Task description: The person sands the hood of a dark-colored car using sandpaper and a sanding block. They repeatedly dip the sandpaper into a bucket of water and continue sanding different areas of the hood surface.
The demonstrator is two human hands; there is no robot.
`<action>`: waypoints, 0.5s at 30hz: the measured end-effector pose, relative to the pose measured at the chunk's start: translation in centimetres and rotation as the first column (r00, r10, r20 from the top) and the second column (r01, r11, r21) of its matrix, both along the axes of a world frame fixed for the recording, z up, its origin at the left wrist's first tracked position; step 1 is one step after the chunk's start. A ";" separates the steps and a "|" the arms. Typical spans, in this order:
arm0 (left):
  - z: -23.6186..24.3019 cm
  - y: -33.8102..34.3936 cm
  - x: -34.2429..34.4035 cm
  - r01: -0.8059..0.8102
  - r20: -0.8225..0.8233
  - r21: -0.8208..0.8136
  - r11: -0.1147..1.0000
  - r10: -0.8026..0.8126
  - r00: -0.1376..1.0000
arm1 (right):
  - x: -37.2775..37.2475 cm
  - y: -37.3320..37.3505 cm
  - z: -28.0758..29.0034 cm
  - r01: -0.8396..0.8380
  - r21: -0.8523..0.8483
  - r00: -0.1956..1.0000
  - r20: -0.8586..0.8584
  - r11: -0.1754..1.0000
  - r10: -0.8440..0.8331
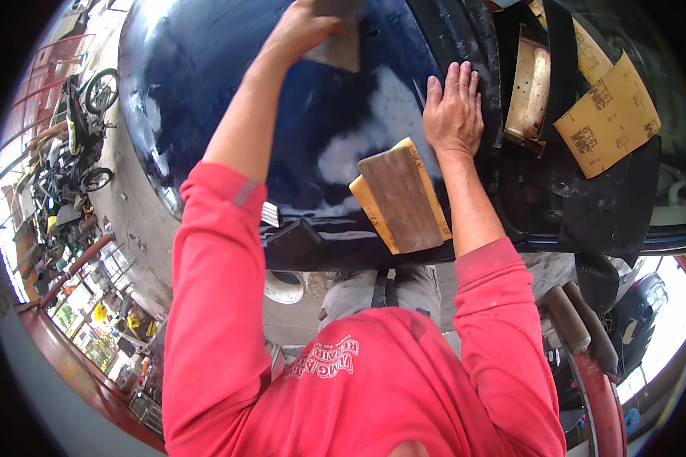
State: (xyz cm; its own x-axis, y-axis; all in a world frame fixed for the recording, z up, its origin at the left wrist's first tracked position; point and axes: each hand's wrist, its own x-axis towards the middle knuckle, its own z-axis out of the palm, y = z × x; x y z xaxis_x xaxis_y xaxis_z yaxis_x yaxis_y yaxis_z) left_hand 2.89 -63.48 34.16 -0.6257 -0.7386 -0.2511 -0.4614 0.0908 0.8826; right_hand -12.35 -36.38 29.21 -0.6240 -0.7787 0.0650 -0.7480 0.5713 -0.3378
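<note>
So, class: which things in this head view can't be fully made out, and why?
- Left hand: fingertips cut off by the top edge; grip on the grey scraper unclear.
- Sanding block: covers most of the yellow sandpaper under it.
- Motorbikes: small, bent by the fisheye rim.
- Right hand: flat on the blue panel, fully visible.

The single head-worn fisheye camera looked steeply down and forward from the person's head, close above a dark blue car panel (229,68). Both forearms entered from the lower edge; straight lines bent toward the rim.
</note>
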 end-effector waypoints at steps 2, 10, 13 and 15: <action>-0.1 0.5 0.1 0.034 0.109 -0.121 0.992 -0.021 0.994 | -0.1 -0.1 0.1 0.002 -0.003 1.000 -0.004 1.000 -0.002; -1.0 11.0 2.6 -0.523 -0.147 0.300 0.798 0.580 0.801 | 0.0 -0.1 0.0 0.008 0.016 1.000 0.011 1.000 -0.008; -1.1 15.0 1.1 -0.652 -0.243 0.397 0.646 0.759 0.604 | 0.0 -0.1 0.1 0.006 0.014 1.000 0.013 1.000 -0.006; -1.0 16.1 0.0 -0.656 -0.320 0.361 0.662 0.749 0.580 | 0.0 -0.1 0.1 0.006 0.028 1.000 0.014 1.000 -0.006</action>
